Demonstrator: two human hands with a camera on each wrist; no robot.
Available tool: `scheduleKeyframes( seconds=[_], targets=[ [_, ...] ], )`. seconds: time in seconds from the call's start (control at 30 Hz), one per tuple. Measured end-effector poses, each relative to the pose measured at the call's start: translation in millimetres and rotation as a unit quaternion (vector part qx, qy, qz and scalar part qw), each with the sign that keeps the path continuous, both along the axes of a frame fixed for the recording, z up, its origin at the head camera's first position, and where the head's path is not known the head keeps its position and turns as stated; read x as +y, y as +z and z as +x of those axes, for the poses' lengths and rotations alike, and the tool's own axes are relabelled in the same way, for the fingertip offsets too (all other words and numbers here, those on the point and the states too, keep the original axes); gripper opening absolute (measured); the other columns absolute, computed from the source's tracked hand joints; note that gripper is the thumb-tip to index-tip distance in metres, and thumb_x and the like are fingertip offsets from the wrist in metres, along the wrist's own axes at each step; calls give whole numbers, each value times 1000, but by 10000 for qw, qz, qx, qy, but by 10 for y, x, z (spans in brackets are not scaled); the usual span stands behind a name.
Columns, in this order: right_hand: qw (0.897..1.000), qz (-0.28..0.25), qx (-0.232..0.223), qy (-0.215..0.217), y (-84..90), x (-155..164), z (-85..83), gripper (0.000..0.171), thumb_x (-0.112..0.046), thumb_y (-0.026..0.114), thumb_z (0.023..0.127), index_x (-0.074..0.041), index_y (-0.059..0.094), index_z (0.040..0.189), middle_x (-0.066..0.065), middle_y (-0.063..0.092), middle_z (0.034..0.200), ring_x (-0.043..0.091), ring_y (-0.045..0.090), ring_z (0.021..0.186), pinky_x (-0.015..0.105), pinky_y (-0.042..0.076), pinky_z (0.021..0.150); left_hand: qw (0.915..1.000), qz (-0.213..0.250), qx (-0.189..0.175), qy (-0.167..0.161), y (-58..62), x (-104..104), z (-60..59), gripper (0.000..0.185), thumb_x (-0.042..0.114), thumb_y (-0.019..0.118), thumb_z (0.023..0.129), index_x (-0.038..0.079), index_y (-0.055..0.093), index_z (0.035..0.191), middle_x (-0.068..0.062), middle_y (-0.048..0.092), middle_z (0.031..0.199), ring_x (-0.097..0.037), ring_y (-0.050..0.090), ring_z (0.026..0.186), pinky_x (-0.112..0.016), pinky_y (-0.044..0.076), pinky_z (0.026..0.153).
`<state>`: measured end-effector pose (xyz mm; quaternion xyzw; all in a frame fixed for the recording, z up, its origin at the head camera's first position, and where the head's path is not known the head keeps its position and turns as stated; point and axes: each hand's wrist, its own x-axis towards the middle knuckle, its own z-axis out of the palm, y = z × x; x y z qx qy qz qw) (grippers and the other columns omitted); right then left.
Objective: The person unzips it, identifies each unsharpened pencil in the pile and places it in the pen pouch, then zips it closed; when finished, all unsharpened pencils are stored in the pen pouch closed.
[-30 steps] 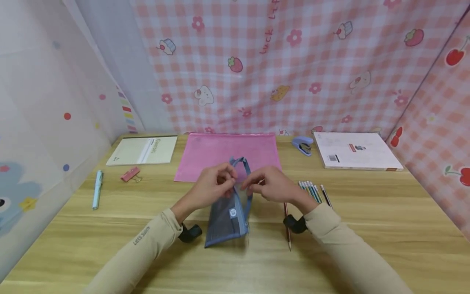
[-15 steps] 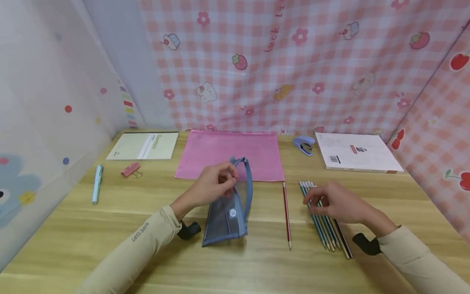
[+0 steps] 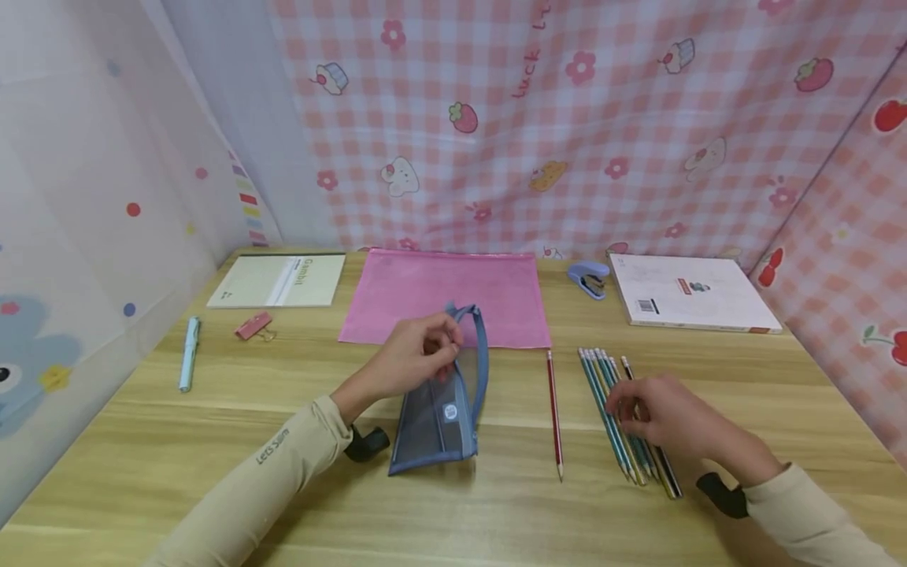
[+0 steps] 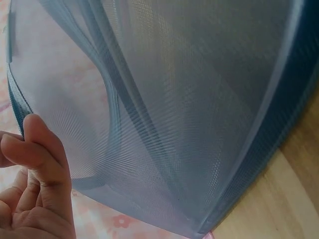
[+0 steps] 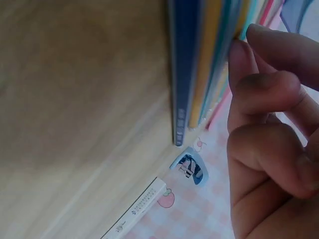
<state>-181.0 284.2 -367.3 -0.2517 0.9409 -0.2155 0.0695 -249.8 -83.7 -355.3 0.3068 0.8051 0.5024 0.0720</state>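
From the head view, the left hand point(image 3: 414, 358) pinches the top edge of a blue mesh pouch point(image 3: 441, 402), holding it upright on the wooden desk point(image 3: 212, 441) near the middle. The right hand point(image 3: 666, 417) rests on a row of pencils point(image 3: 609, 402) lying well to the right of the pouch, fingers curled over them; whether it has actually gripped any is hard to tell here. The pencils run lengthwise away from the person, so the right hand is much the nearer. A single red pencil point(image 3: 554, 413) lies between pouch and row, parallel to them.

The left wrist view shows fingers point(image 4: 40, 164) closed on the mesh point(image 4: 189, 99).

The right wrist view shows fingertips point(image 5: 249, 59) touching the side of the pencils point(image 5: 199, 64). A stapler point(image 5: 188, 167) sits beyond, by the checked curtain.
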Motion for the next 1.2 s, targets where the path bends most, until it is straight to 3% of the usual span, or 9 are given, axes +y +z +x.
scheduleKeyframes(
  seconds=[0.33,0.53,0.63,0.73,0.93,1.07,1.2],
  targets=[
    [9993,268,255,-1,-57,-94,-15,17,-10,77,84,-21,65,81,-14,58,67,-4,47,62,18,41,56,10000,-9,51,-19,15,8,-2,7,3,56,97,3,62,100,-12,66,72,-16,62,58,-30,56,54],
    [9978,387,137,-513,-17,-230,-28,20,-5,76,74,-20,63,72,-9,58,67,5,46,59,22,38,55,10000,-2,3,-14,31,29,14,6,3,56,97,3,61,100,-12,66,72,-15,61,58,-29,56,54],
    [9967,96,-249,-767,26,-253,-51,16,-6,75,73,-19,67,72,-6,59,68,7,46,58,22,37,53,10000,11,-39,-29,22,42,20,6,2,56,97,2,61,100,-12,66,72,-15,61,59,-29,56,55],
    [9921,-544,-586,-964,123,-240,-78,9,-5,73,78,-13,71,81,-3,62,69,7,48,59,22,39,52,10000,2,-69,-54,15,54,24,6,3,56,97,2,61,101,-12,65,72,-15,61,59,-28,56,55],
    [9690,-1883,-1244,-1008,339,-469,-194,16,-7,68,85,-3,71,100,6,65,80,6,45,53,22,39,47,10000,22,-61,-12,39,59,33,7,4,55,98,4,61,101,-11,66,73,-15,62,59,-28,55,55],
    [9406,-2785,-1754,-830,323,-817,-326,18,-6,67,86,2,69,102,3,63,74,5,37,47,21,32,45,9999,66,-70,33,30,61,35,7,3,55,98,4,61,101,-12,67,74,-15,62,60,-30,56,55],
    [9192,-3431,-1739,-839,246,-1143,-430,18,-5,66,88,4,68,103,-3,59,66,7,36,46,22,32,46,9999,93,-109,60,10,79,26,8,3,55,98,0,61,102,-13,67,74,-15,63,60,-29,56,55]
  ],
)
